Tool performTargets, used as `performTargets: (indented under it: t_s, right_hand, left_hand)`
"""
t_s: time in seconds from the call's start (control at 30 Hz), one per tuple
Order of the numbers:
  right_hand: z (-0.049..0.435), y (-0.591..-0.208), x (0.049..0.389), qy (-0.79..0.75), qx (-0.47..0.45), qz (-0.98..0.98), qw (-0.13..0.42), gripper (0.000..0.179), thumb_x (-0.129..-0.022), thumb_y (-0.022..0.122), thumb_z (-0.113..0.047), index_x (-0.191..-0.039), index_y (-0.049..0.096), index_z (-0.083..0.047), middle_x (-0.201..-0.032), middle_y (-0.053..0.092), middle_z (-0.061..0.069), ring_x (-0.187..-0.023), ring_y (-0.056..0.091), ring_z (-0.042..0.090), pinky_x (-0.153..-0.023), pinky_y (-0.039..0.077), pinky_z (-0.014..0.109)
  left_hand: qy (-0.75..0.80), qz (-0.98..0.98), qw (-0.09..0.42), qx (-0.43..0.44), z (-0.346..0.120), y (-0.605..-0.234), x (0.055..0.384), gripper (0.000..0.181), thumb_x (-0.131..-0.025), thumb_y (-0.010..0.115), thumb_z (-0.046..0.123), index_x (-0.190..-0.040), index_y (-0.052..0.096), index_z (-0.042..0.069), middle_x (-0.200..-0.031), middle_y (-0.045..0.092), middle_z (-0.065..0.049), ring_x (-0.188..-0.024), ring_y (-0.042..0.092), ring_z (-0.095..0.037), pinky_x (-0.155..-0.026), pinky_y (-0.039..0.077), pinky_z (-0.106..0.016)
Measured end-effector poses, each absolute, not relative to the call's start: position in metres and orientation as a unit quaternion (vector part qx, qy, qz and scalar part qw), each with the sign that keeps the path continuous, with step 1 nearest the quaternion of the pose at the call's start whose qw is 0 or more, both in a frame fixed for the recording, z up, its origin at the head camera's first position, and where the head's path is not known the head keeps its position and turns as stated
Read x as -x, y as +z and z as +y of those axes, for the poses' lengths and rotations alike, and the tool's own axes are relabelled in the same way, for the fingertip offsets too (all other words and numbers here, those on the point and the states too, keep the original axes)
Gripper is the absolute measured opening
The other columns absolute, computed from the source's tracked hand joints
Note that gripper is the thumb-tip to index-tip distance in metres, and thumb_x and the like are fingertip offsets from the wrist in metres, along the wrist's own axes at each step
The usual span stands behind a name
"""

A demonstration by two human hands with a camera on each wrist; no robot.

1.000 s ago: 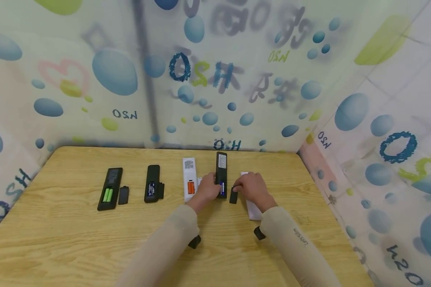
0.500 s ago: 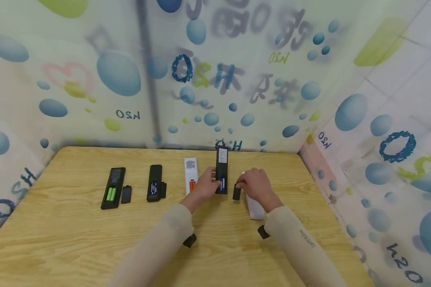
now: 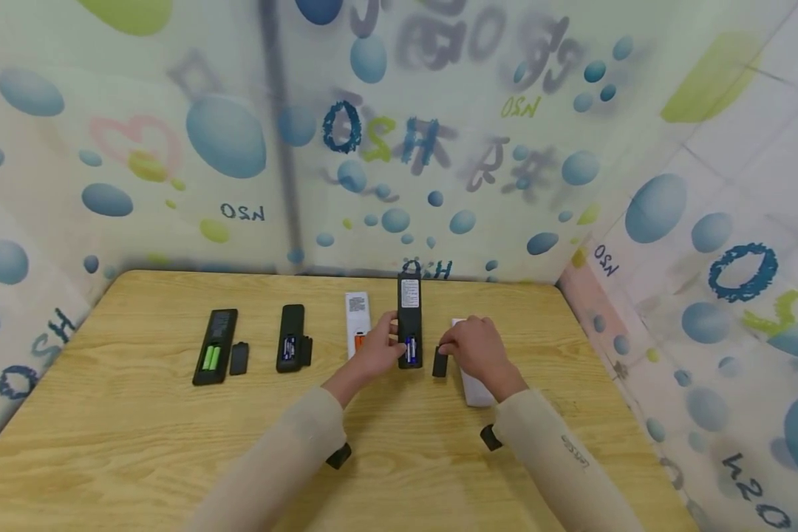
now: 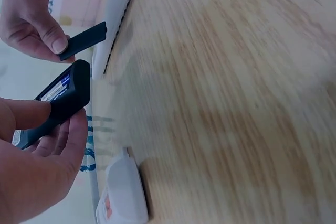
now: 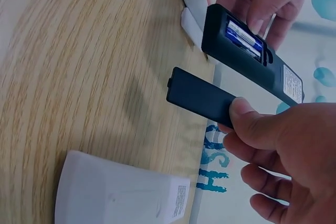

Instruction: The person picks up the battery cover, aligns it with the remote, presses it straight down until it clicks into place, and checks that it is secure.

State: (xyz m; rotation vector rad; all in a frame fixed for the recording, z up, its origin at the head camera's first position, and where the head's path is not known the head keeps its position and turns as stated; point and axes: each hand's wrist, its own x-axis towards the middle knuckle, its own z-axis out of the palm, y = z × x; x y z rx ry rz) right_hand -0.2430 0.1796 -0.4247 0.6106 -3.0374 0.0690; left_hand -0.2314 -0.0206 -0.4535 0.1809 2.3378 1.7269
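Observation:
My left hand [image 3: 377, 350] grips a black remote control [image 3: 409, 314] by its side, back facing up. Its battery bay is uncovered, and blue batteries [image 5: 244, 40] lie in it. In the left wrist view the remote is raised off the table, my thumb on its edge. Between thumb and fingers of my right hand [image 3: 476, 349] is a black battery cover [image 5: 199, 95], pinched at one end, just right of the remote and apart from it. Under the right hand lies a white remote [image 5: 123, 190]; another white remote [image 3: 357, 314] with orange batteries is partly behind the left hand.
Toward the left of the wooden table [image 3: 173, 443] lie a black remote with green batteries [image 3: 215, 347], its loose cover [image 3: 239, 358], and another black remote [image 3: 290, 336] with a cover beside it. A patterned wall [image 3: 346, 222] rises behind the table.
The left hand has lifted the black remote off the table. The right hand has raised the battery cover slightly, keeping it beside the remote. The view has shifted a little.

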Motion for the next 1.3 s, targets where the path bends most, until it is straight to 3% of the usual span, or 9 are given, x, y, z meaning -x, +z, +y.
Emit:
performTargets:
  t_s: [0.27, 0.43, 0.73, 1.3]
  right_hand:
    - [0.172, -0.422, 0.236, 0.001, -0.215, -0.976, 0.038, 0.013, -0.088, 0.07, -0.034, -0.094, 0.079, -0.026, -0.089, 0.075, -0.009, -0.085, 0.061, 0.02, -0.081, 0.047, 0.041]
    - [0.162, -0.418, 0.233, -0.001, -0.224, -0.974, 0.043, 0.014, -0.088, 0.07, -0.035, -0.094, 0.079, -0.027, -0.089, 0.075, -0.009, -0.085, 0.062, 0.02, -0.081, 0.048, 0.041]
    - [0.146, -0.417, 0.229, 0.03, -0.246, -0.968, 0.035, 0.014, -0.089, 0.069, -0.034, -0.094, 0.079, -0.026, -0.091, 0.075, -0.008, -0.089, 0.062, 0.021, -0.087, 0.046, 0.043]
    - [0.122, -0.423, 0.224, 0.039, -0.269, -0.962, 0.026, 0.013, -0.088, 0.07, -0.037, -0.092, 0.079, -0.028, -0.088, 0.073, -0.011, -0.087, 0.06, 0.017, -0.081, 0.042, 0.038]
  left_hand:
    - [0.579, 0.807, 0.086, -0.073, -0.041, -0.46, 0.222, 0.062, -0.091, 0.057, -0.004, -0.148, 0.033, 0.004, -0.121, 0.058, -0.021, -0.102, 0.062, -0.029, -0.081, 0.053, -0.037]
    - [0.568, 0.813, 0.085, -0.09, -0.055, -0.463, 0.217, 0.067, -0.091, 0.057, -0.005, -0.15, 0.028, 0.005, -0.119, 0.057, -0.02, -0.098, 0.059, -0.025, -0.082, 0.051, -0.036]
    - [0.547, 0.827, 0.096, -0.089, -0.081, -0.469, 0.206, 0.07, -0.092, 0.058, -0.001, -0.152, 0.024, 0.006, -0.128, 0.055, -0.019, -0.106, 0.058, -0.027, -0.091, 0.051, -0.04]
    - [0.562, 0.815, 0.109, -0.088, -0.102, -0.48, 0.193, 0.06, -0.089, 0.06, -0.006, -0.144, 0.034, 0.001, -0.119, 0.059, -0.023, -0.102, 0.062, -0.029, -0.086, 0.054, -0.038]
